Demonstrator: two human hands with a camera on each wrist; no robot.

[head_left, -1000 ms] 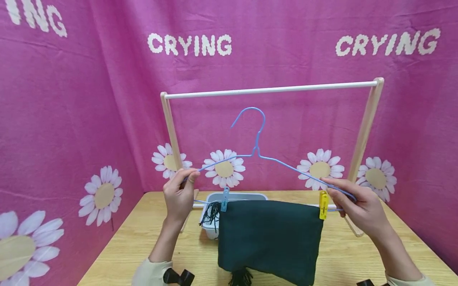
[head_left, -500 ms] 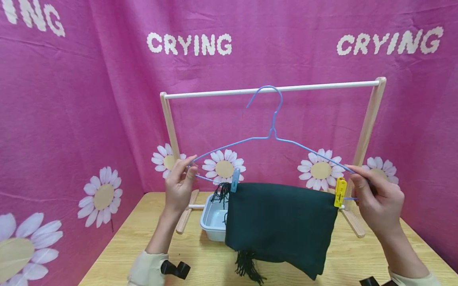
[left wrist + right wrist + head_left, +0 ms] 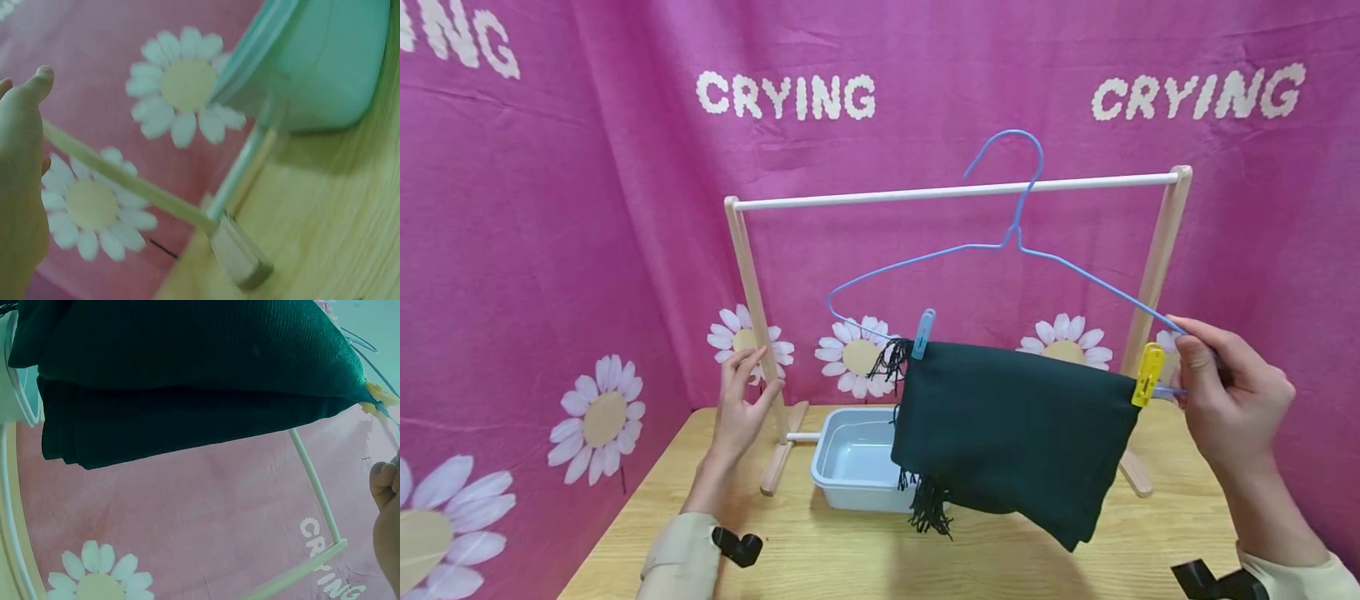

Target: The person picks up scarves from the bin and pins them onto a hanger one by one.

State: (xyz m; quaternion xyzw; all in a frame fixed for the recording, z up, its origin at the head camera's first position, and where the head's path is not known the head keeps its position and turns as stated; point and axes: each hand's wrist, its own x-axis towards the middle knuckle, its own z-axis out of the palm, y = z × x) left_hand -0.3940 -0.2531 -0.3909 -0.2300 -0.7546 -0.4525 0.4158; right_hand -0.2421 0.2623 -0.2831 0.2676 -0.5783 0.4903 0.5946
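In the head view my right hand [image 3: 1236,396] grips the right end of a blue wire hanger [image 3: 917,260], which tilts down to the right. A folded dark green scarf [image 3: 1015,433] with black-looking fringe hangs from its lower bar. One blue clothespin [image 3: 923,333] clips the scarf's left corner and a yellow clothespin [image 3: 1147,375] its right. The hanger's hook overlaps the rack's white top rail [image 3: 880,197]. Away from the hanger, my left hand [image 3: 741,408] holds nothing, its fingers loosely spread near the rack's left post. The right wrist view shows the scarf's folded layers from below.
A wooden rack [image 3: 1157,258] stands at the back of the wooden table [image 3: 820,550]. Under it sits a light blue plastic basin [image 3: 850,475], partly behind the scarf. Pink curtain with daisies [image 3: 602,421] closes off the back and sides.
The hanger with the scarf has risen and shifted right, its hook now reaching above the rail. My left hand has let go of the hanger's left end and dropped left.
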